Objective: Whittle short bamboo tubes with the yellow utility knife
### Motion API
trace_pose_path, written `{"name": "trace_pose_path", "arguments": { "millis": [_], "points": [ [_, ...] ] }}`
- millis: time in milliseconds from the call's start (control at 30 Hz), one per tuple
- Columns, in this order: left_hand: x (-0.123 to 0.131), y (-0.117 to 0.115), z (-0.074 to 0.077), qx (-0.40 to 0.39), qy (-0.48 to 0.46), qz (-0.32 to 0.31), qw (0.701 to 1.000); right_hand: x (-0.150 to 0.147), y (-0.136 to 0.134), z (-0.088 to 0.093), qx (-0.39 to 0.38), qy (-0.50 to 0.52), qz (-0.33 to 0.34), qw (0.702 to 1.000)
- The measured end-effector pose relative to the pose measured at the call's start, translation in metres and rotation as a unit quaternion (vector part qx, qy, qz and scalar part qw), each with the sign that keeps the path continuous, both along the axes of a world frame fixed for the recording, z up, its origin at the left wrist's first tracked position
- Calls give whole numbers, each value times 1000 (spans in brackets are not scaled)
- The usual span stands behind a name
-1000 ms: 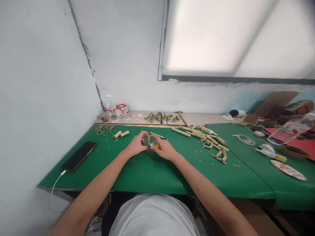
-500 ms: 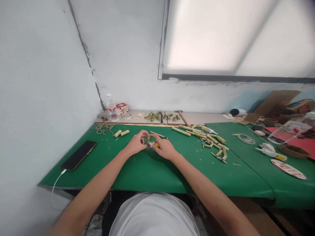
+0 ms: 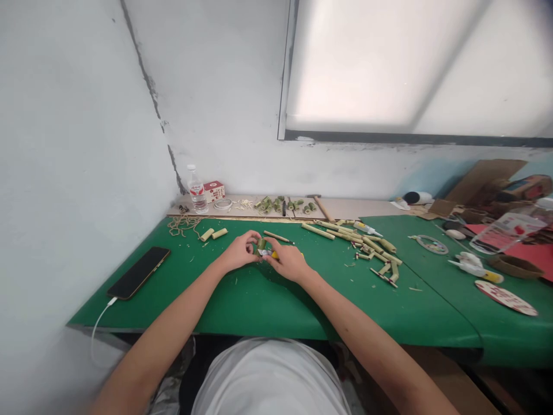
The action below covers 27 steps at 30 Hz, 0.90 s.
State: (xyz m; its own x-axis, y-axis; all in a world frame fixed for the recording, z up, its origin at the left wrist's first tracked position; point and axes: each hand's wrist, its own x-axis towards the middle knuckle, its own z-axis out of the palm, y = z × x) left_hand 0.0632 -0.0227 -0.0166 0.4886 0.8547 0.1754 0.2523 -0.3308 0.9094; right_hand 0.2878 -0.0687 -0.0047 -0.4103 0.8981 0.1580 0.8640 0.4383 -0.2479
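Note:
A short green bamboo tube (image 3: 261, 244) is pinched between the thumb and fingers of my left hand (image 3: 242, 251), just above the table. Closed around a yellow-handled utility knife (image 3: 275, 254) is my right hand (image 3: 287, 260). The knife's pale blade points left and meets the near side of the tube; my palm hides most of the handle. Behind my right hand lies a thin bamboo stick (image 3: 277, 236) with a dark tip. Two short cut bamboo pieces (image 3: 219, 233) rest to the left, past my left hand.
Bamboo sticks (image 3: 345, 233) and a glue bottle (image 3: 367, 229) lie at right on the green table (image 3: 207, 314). A phone (image 3: 139, 273) on a cable lies left, near twine (image 3: 184, 225). A water bottle (image 3: 197, 193), bamboo rings (image 3: 270, 203) and a hammer (image 3: 323, 207) line the back board.
The bamboo tube has tilted slightly in my left hand. My right hand and the knife have shifted a little, uncovering more of the stick behind. The surroundings look the same.

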Motion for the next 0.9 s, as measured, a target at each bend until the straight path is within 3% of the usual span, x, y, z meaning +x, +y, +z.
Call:
{"name": "trace_pose_path", "arguments": {
  "millis": [433, 900],
  "points": [
    [1, -1, 3, -52, 11, -51, 997, 7, 8, -1, 19, 31, -1, 999],
    [1, -5, 5, -26, -7, -30, 999, 8, 7, -1, -31, 40, 37, 998]
  ]
}}
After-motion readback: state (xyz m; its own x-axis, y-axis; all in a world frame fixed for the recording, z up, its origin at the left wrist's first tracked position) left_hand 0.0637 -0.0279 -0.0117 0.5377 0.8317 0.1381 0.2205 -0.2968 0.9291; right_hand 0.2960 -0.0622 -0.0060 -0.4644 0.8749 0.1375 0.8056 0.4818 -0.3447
